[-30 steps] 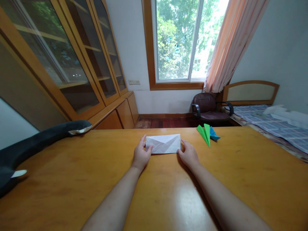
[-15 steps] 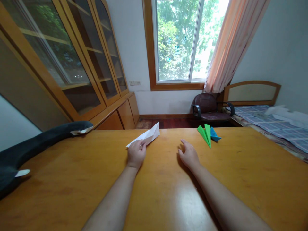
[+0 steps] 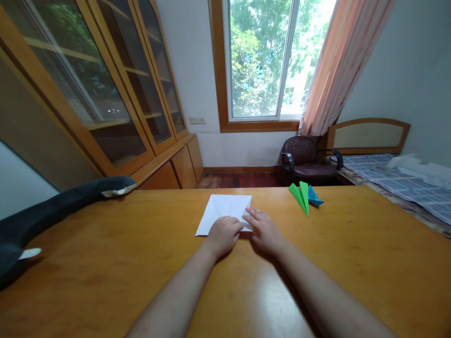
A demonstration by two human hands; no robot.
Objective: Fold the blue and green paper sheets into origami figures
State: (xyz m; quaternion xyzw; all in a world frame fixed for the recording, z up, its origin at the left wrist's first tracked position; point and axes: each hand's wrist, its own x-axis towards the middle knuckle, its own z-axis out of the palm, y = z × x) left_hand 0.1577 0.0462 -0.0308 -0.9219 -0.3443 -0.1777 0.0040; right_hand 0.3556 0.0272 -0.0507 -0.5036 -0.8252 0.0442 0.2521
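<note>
A creased sheet of white paper lies almost flat on the wooden table, close to its far edge. My left hand rests on the near part of the sheet, palm down, with its fingers laid over the paper and pointing right. At the sheet's near right corner is my right hand, its fingers stretched out and slightly apart over the paper's edge. The fingertips of both hands are close together. Part of the sheet's near edge is hidden under the left hand.
A green paper plane and a blue folded paper piece lie on the table to the right. A dark plush toy stretches along the left side. Beyond the table stand a chair and a glass-door cabinet.
The white paper has gone from raised and folded in my left hand to spread on the table. My left hand moved right and my right hand moved left onto the sheet.
</note>
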